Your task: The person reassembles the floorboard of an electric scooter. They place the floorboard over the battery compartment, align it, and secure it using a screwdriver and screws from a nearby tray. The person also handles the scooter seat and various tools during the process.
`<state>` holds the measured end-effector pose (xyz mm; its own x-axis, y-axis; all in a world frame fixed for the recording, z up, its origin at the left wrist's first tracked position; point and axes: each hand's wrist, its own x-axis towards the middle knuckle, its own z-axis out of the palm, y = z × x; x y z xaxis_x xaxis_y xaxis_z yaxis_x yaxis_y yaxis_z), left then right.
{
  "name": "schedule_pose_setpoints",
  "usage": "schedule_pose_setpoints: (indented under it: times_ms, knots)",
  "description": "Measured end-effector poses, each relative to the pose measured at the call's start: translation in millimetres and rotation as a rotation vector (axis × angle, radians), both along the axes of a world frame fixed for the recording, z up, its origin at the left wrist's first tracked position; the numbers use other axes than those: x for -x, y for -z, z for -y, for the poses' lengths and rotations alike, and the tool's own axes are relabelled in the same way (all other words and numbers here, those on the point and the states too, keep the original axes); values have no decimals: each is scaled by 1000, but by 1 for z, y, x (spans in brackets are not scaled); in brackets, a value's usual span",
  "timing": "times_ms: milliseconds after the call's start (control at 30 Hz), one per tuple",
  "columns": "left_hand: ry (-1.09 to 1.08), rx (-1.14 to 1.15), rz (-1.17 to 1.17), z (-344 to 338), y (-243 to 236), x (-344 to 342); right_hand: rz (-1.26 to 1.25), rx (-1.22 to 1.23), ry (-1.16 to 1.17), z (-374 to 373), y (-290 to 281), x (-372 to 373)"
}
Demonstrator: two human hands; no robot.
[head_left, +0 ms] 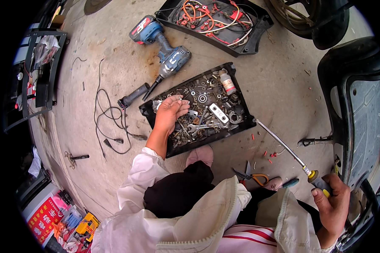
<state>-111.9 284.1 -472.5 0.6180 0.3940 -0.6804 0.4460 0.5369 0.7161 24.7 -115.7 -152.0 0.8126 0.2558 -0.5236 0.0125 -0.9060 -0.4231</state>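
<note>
A black tray [215, 140] full of loose screws, nuts, washers and springs lies on the floor before me. Over its left part is my left hand [171, 110], fingertips pinched together; a small pale bit shows there, too small to name. My right hand [334, 206], low at the right, is wrapped round the grey and yellow handle of a long screwdriver [281, 144]. The shaft slants up-left, its tip near the tray's right corner. Among the hardware are a silver plate with two holes [218, 113], a spanner [202, 126] and a small bottle with a red and white label [227, 82].
Beyond the tray lie a blue impact wrench [173, 60] and a black case with coloured wires [223, 38]. Black cables [109, 110] are at the left. Pliers with orange handles [257, 178] lie by my feet. A scooter's footboard [361, 111] stands at the right.
</note>
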Motion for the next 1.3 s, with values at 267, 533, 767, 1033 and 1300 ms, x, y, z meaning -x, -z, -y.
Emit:
schedule_pose_setpoints:
  times_ms: [267, 533, 767, 1033, 1300]
  knots:
    - [20, -96, -44, 3, 2, 0, -27, 16, 13, -3, -4, -1]
    - [637, -586, -5, 35, -8, -8, 44, 13, -32, -2, -4, 0]
    - [1186, -1187, 499, 81, -14, -31, -5, 57, -7, -9, -6, -5]
    - [1183, -1281, 367, 64, -18, -48, 20, 9, -9, 9, -4, 2]
    - [876, -1580, 18, 25, -18, -47, 20, -2, -30, 14, -7, 2]
